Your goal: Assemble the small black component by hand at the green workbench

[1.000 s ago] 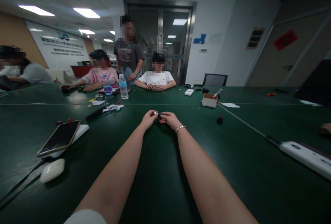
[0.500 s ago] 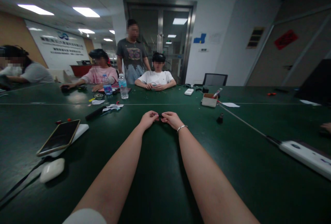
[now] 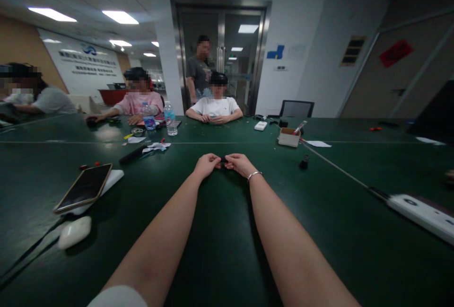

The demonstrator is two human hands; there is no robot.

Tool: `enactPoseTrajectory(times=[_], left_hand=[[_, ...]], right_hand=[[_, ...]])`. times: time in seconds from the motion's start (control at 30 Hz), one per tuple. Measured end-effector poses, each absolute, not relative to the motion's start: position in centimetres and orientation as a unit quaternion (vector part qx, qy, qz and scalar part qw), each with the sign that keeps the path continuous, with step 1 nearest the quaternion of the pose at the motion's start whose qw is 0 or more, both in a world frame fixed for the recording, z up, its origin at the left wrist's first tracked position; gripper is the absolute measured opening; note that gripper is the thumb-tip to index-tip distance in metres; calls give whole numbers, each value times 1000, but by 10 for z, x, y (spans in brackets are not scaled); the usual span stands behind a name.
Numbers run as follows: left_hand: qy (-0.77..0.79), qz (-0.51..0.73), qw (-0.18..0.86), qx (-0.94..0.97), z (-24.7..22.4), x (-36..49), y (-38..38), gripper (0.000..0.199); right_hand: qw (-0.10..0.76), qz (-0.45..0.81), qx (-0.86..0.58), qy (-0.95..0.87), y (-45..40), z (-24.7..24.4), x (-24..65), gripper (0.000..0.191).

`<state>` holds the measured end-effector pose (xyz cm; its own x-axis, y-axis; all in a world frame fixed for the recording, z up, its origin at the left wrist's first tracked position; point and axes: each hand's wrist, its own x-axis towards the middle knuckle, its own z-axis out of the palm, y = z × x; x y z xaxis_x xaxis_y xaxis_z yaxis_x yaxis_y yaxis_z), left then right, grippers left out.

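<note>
Both my arms stretch forward over the dark green table (image 3: 223,231). A small dark object (image 3: 223,159) sits between my fingertips; it is too small and dim to name. My left hand (image 3: 208,165) pinches its left end between thumb and fingers. From the other side, my right hand (image 3: 240,163), with a silver bracelet (image 3: 254,174) at the wrist, pinches its right end. My hands are close together, just above or at the table surface. To the right of them stands a small black object (image 3: 303,162).
At left lie a phone (image 3: 85,188) and a white rounded case (image 3: 74,232). Water bottles (image 3: 170,120), crumpled paper (image 3: 156,146) and a small box (image 3: 288,138) stand farther off. A white power strip (image 3: 422,214) lies at right. Several people sit across the table.
The standing person has moved right, behind the person in white. My view has shifted slightly. My hands still pinch the small dark object, in nearly the same place.
</note>
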<state>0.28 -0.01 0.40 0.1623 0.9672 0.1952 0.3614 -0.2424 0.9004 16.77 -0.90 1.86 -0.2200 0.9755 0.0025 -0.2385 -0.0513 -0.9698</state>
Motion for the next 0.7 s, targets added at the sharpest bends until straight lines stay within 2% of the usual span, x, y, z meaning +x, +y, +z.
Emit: enactPoseTrajectory(times=[0.57, 0.7], left_hand=[[514, 389, 345, 683, 5, 6, -1, 28], [486, 412, 357, 683, 0, 7, 4, 25]], right_hand=[[502, 613, -375, -480, -17, 19, 167, 11], [457, 592, -422, -513, -17, 28, 165, 9]])
